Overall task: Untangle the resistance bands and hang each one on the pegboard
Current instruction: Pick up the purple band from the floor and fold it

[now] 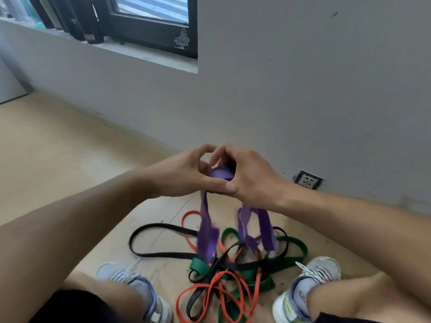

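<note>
A wide purple band [207,231] hangs from both hands, its top fold pinched between them and its strands dropping into the pile below. My left hand [186,173] and my right hand [249,176] meet above the floor, both closed on that fold. On the floor between my shoes lies a tangle: a black band [149,254], a green band [293,247] and a thin orange band [224,292], all crossed over each other. The purple strands look blurred. No pegboard is in view.
My two grey shoes [130,278] [310,283] flank the tangle on the light wooden floor [58,155]. A grey wall [279,94] stands just ahead, with a power socket [307,180] low on it. A dark-framed window [149,22] and sill sit at the upper left.
</note>
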The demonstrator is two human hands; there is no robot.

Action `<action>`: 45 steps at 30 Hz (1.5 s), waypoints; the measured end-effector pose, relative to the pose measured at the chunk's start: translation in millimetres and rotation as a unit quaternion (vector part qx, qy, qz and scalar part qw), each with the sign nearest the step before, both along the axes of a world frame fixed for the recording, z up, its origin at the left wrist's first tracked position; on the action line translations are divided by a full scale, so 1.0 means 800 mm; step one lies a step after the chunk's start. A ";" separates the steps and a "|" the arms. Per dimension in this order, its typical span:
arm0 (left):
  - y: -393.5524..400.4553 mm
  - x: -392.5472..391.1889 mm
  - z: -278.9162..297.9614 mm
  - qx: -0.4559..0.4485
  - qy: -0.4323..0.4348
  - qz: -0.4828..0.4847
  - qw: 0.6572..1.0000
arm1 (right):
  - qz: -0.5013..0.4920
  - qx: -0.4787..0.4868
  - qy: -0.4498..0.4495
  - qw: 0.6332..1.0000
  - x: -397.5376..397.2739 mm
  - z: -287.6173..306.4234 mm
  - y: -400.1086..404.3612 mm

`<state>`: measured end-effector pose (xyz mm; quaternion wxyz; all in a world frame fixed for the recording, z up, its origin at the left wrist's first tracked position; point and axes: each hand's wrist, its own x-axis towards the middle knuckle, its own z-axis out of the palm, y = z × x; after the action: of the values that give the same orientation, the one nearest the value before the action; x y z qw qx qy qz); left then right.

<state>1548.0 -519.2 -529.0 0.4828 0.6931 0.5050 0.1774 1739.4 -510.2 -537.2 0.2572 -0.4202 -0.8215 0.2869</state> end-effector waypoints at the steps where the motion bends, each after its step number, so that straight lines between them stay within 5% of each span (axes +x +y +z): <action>1: 0.000 0.001 0.002 0.000 0.021 -0.009 1.000 | -0.001 0.001 0.004 1.000 0.001 0.001 -0.001; 8: -0.010 -0.002 0.038 0.150 0.184 0.019 0.971 | 0.020 -0.108 0.000 0.994 0.005 -0.009 0.000; 13: -0.021 -0.003 0.057 0.205 -0.100 0.101 0.968 | 0.061 -0.163 -0.098 0.980 0.007 -0.049 0.003; 19: -0.002 -0.045 0.042 0.122 -0.239 0.164 0.949 | -0.053 -0.185 -0.117 0.974 0.029 -0.063 0.036; 28: -0.006 -0.019 0.024 0.127 0.007 0.085 0.988 | -0.091 -0.021 0.045 0.995 0.025 0.011 0.032; 33: -0.008 0.004 0.024 0.114 -0.035 0.061 0.991 | -0.030 0.030 0.057 0.997 0.014 0.032 0.011; 37: -0.009 0.004 0.026 0.163 -0.106 0.087 0.977 | -0.036 -0.083 0.121 0.989 0.020 0.013 0.017; 45: -0.012 0.010 0.038 0.252 -0.116 0.157 0.948 | -0.009 -0.202 -0.006 0.979 0.024 -0.030 0.022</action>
<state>1556.1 -529.1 -498.6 0.3136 0.6784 0.4867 0.4523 1758.9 -492.7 -561.0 0.1652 -0.4726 -0.7444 0.4418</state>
